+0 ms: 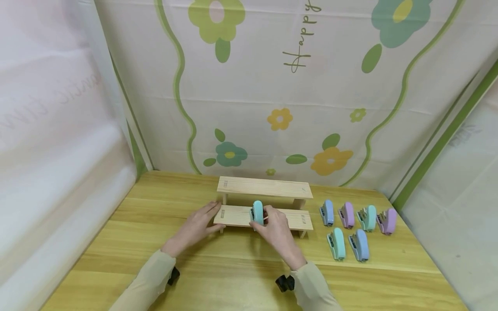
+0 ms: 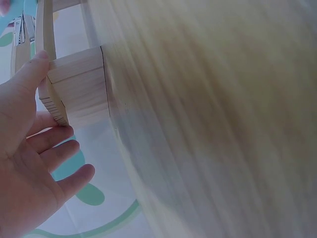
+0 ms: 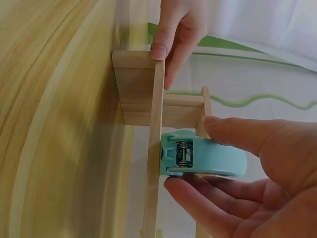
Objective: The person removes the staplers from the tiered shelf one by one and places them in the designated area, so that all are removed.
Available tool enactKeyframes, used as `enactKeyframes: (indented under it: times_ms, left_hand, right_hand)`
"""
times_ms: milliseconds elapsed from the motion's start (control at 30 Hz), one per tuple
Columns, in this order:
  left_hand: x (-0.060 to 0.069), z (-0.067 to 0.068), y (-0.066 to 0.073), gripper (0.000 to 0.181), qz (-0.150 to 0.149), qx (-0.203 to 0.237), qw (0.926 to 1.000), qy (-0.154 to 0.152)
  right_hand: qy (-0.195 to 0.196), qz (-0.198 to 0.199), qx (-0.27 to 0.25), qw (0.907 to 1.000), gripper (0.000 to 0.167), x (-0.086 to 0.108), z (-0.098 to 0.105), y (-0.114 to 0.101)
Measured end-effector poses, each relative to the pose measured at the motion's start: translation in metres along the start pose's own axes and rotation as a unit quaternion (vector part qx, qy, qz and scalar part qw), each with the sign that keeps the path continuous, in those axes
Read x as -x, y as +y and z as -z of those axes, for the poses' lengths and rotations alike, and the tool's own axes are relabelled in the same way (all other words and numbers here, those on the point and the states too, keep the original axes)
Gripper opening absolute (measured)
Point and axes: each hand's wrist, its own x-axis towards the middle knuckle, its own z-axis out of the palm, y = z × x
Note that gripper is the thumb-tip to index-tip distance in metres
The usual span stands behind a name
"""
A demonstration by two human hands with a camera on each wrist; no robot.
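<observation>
A teal stapler (image 1: 257, 212) stands on the lower step of a two-step wooden shelf (image 1: 237, 216). My right hand (image 1: 277, 226) holds it between thumb and fingers. In the right wrist view, the stapler (image 3: 208, 154) has its base against the board, with the right thumb (image 3: 242, 131) on one side and fingers beneath it in the picture. At the lower step's left end, my left hand (image 1: 196, 226) grips the board, thumb at the front edge and fingers toward the rear. The left wrist view shows this hand (image 2: 34, 158) with its outer fingers loosely spread off the wood.
Right of the shelf, several staplers stand in two rows on the wooden table (image 1: 218, 276): blue (image 1: 327, 212), purple (image 1: 346, 214) and teal (image 1: 367, 217) ones among them. The upper step (image 1: 264, 186) lies behind. Flowered cloth (image 1: 249, 86) walls the back and sides.
</observation>
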Motion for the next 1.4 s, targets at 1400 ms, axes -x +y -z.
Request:
enactKeyframes:
  times_ms: [1400]
  left_hand:
    - [0.0,0.0,0.001,0.073,-0.005,0.004,1.0,0.0]
  right_hand:
    - [0.071,-0.053,0.042,0.9952,0.028,0.02,0.057,0.039]
